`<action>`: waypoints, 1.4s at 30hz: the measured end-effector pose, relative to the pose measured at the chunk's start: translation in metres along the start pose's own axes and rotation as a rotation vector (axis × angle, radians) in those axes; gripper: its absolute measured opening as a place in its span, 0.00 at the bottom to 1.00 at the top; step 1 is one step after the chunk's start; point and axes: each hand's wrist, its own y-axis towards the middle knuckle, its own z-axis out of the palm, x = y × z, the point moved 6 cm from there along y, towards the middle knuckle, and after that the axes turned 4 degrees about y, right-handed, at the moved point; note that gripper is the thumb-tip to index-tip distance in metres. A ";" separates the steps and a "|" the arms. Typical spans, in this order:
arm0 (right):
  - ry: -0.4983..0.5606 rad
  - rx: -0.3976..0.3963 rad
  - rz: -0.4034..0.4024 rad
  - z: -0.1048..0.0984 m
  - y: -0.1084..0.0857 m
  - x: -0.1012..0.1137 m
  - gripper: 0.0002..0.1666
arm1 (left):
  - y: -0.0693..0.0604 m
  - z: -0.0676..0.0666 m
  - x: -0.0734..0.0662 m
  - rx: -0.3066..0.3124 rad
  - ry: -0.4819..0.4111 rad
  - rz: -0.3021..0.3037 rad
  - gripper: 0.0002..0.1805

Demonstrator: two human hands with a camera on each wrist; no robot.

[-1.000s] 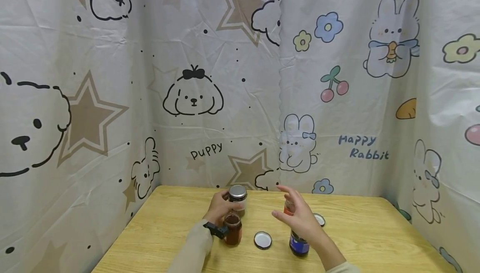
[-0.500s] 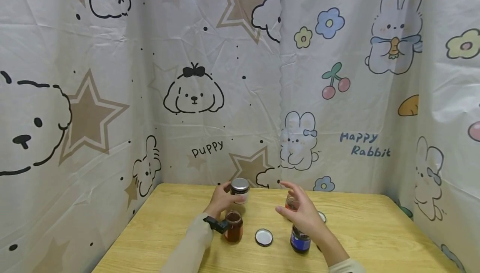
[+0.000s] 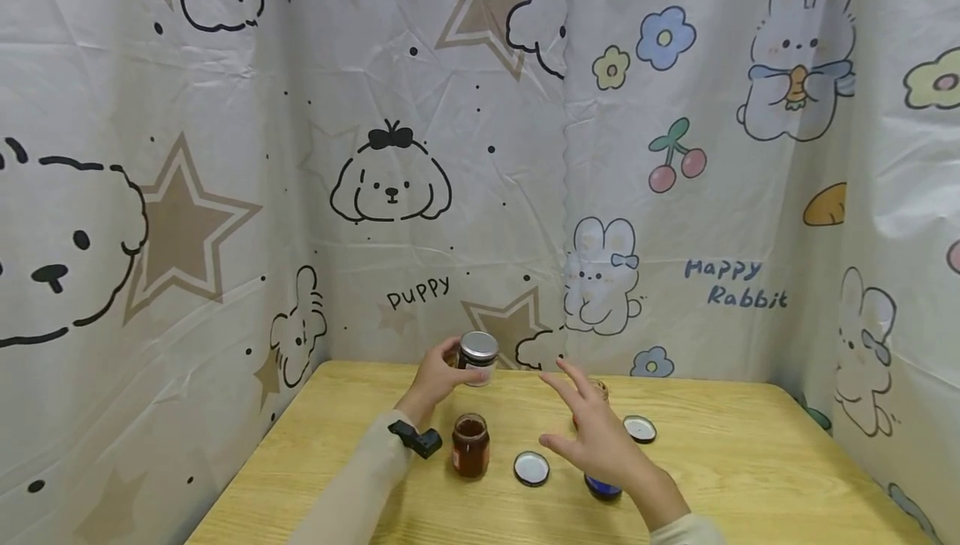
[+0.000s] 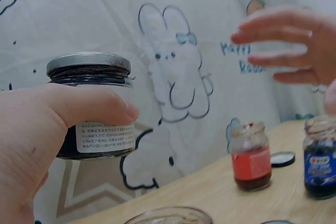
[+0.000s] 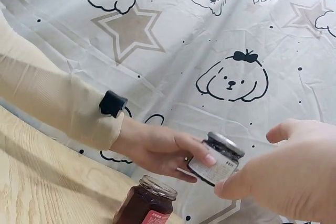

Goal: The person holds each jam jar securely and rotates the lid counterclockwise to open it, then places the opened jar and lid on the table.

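My left hand (image 3: 433,377) grips a small glass jar (image 3: 477,352) with dark contents, a silver screw lid and a white label. It is held upright, raised above the back of the table. In the left wrist view the thumb lies across the label of this jar (image 4: 100,114). My right hand (image 3: 600,437) hovers with fingers spread, apart from the held jar and holding nothing. Beneath it, partly hidden in the head view, stand a lidless jar with a red label (image 4: 252,162) and a lidless jar with a blue label (image 4: 320,169).
A lidless jar of dark red-brown contents (image 3: 470,447) stands in front of the left hand. One lid (image 3: 532,468) lies inner side up mid-table, and another lid (image 3: 640,429) lies farther right on the wooden table (image 3: 750,478). A printed curtain (image 3: 480,195) encloses the back and sides.
My left hand has lifted the lidded jar off the table, up and away from the lidless dark red jar. My right hand stays raised, its fingers now more spread.
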 end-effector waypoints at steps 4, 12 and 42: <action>-0.087 0.020 -0.032 0.003 -0.003 0.004 0.50 | -0.008 0.001 -0.011 0.028 -0.043 0.019 0.37; -0.281 -0.004 -0.124 -0.003 -0.007 0.010 0.52 | -0.024 0.011 -0.031 0.085 -0.140 0.090 0.38; 0.027 -0.068 -0.122 -0.015 0.001 0.016 0.50 | -0.074 0.038 -0.060 0.237 -0.010 0.260 0.40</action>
